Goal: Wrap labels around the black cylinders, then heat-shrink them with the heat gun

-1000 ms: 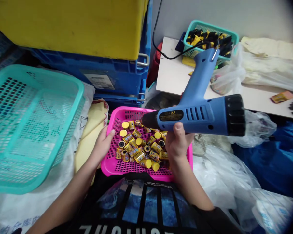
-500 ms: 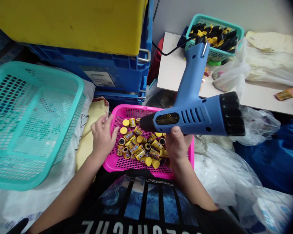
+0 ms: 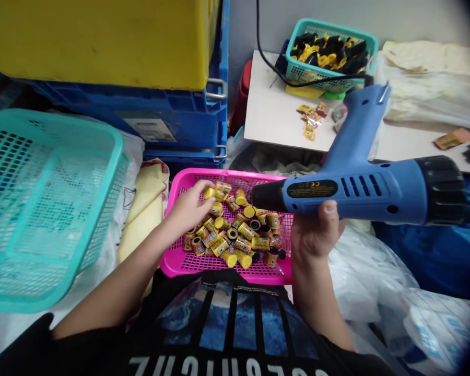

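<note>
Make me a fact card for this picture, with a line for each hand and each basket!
Left hand: over the pink basket, fingers at the little yellow containers; grip hard to tell
Right hand: holding the blue heat gun
Black nozzle: over the pink basket
Pink basket: in front of the person
Big teal basket: at the person's left
Small teal basket: on the white table, holding black and yellow pieces
</note>
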Demonstrator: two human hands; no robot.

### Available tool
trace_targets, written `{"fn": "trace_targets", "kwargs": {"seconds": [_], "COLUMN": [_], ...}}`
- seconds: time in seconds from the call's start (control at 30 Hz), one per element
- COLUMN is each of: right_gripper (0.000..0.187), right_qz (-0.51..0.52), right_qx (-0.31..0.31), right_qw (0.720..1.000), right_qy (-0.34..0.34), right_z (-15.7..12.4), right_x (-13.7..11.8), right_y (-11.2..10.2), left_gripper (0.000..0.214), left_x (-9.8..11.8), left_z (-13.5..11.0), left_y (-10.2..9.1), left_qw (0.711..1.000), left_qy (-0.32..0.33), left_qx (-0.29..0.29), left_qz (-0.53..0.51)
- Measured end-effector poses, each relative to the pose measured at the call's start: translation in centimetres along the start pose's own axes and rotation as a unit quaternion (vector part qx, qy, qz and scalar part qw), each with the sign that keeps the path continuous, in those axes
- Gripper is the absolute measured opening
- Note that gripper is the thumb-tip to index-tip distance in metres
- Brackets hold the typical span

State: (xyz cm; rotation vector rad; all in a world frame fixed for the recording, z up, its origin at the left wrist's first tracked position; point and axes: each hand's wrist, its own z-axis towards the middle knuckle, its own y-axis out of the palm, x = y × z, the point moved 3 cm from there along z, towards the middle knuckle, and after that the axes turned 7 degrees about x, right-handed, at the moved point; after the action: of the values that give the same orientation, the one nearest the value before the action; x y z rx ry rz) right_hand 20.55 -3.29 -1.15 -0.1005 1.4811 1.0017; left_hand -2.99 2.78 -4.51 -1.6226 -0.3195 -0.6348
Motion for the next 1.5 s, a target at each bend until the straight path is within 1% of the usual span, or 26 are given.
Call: {"fn": "trace_targets", "kwargs": {"seconds": [0.03,0.07,0.1,0.17,0.23,0.3,0.37,0.43,0.5,0.53,0.6,0.73,0.83,0.9,0.93,1.0,1.07,1.13,1.17,1.23,1.3,1.33,1.4,1.5], "right_gripper": [0.062,0.061,0.060,0.057,0.056,0.058,0.061,0.064,0.066,0.066,0.066,0.067,0.068,0.065,0.064,0.060,0.058,0.056,0.055,0.055,0.057,0.058,0.058,0.058], "right_qz": [0.001,0.003,0.004,0.003,0.000,-0.004,-0.011,-0.015,-0.012,-0.006,0.009,0.013,-0.002,-0.012,-0.016,-0.019,-0.017,-0.018,-0.020,-0.026,-0.029,-0.029,-0.026,-0.013], "right_qx": [0.006,0.009,0.010,0.004,-0.009,-0.021,-0.025,-0.024,-0.023,-0.024,-0.024,-0.012,-0.009,0.004,0.012,0.028,0.040,0.051,0.056,0.064,0.071,0.075,0.082,0.087], "right_qw": [1.000,1.000,1.000,1.000,1.000,0.999,0.999,0.999,0.999,0.999,0.999,1.000,1.000,1.000,1.000,0.999,0.999,0.999,0.998,0.998,0.997,0.996,0.996,0.996], "right_qy": [-0.003,-0.004,-0.003,0.003,0.015,0.027,0.033,0.034,0.033,0.033,0.033,0.017,0.013,0.012,0.011,0.010,0.008,0.001,-0.004,-0.013,-0.021,-0.024,-0.025,-0.018], "right_z": [0.1,0.2,0.2,0.0,-0.4,-0.8,-1.1,-1.4,-1.6,-1.7,-1.8,-1.9,-1.7,-1.5,-1.3,-1.0,-0.8,-0.5,-0.3,-0.1,0.2,0.3,0.4,0.3], "right_x": [-0.1,-0.2,-0.2,-0.2,0.0,0.1,0.1,0.2,0.4,0.5,0.7,0.9,1.0,1.1,1.1,1.1,1.1,1.1,1.0,0.7,0.5,0.4,0.2,0.2], "right_y": [0.0,-0.1,-0.1,-0.2,-0.4,-0.5,-0.4,-0.1,0.3,0.6,1.0,1.2,1.0,0.8,0.7,0.4,0.2,-0.1,-0.2,-0.7,-1.1,-1.4,-1.7,-1.8], "left_gripper": [0.034,0.033,0.033,0.037,0.043,0.045,0.040,0.033,0.029,0.029,0.029,0.032,0.035,0.031,0.028,0.026,0.028,0.031,0.032,0.036,0.034,0.030,0.026,0.030], "left_x": [0.2,0.4,0.5,0.4,0.0,-0.4,-0.9,-1.4,-2.1,-2.6,-3.7,-5.8,-6.4,-5.9,-5.3,-3.6,-1.8,-0.3,0.1,0.6,0.7,0.8,1.0,0.9], "left_z": [0.3,0.6,0.9,1.1,0.8,0.1,-1.0,-2.1,-3.0,-3.4,-3.8,-4.2,-4.3,-4.1,-3.9,-2.9,-1.5,0.2,1.2,2.9,4.1,4.5,4.8,4.7], "left_y": [0.5,1.1,1.7,2.3,2.0,0.8,-0.9,-2.7,-3.8,-4.1,-4.0,-3.0,-2.7,-3.0,-3.0,-2.6,-1.6,-0.1,0.7,2.0,2.7,2.8,2.8,2.9], "left_qw": [0.999,0.997,0.996,0.994,0.994,0.996,0.995,0.986,0.974,0.970,0.967,0.968,0.966,0.965,0.967,0.975,0.977,0.971,0.969,0.963,0.952,0.947,0.946,0.958], "left_qy": [0.018,0.037,0.055,0.073,0.065,0.052,0.046,0.044,0.032,0.021,-0.007,-0.040,-0.038,-0.007,0.022,0.097,0.177,0.231,0.244,0.245,0.241,0.245,0.252,0.241], "left_qx": [-0.029,-0.055,-0.069,-0.060,-0.027,0.012,0.076,0.159,0.224,0.241,0.252,0.248,0.257,0.262,0.251,0.196,0.122,0.052,0.013,-0.074,-0.147,-0.172,-0.183,-0.155], "left_qz": [-0.029,-0.032,-0.014,0.047,0.081,0.073,0.052,0.027,0.002,-0.009,-0.023,-0.008,0.015,0.035,0.041,0.034,0.012,0.015,0.031,0.080,0.118,0.121,0.092,0.032]}}
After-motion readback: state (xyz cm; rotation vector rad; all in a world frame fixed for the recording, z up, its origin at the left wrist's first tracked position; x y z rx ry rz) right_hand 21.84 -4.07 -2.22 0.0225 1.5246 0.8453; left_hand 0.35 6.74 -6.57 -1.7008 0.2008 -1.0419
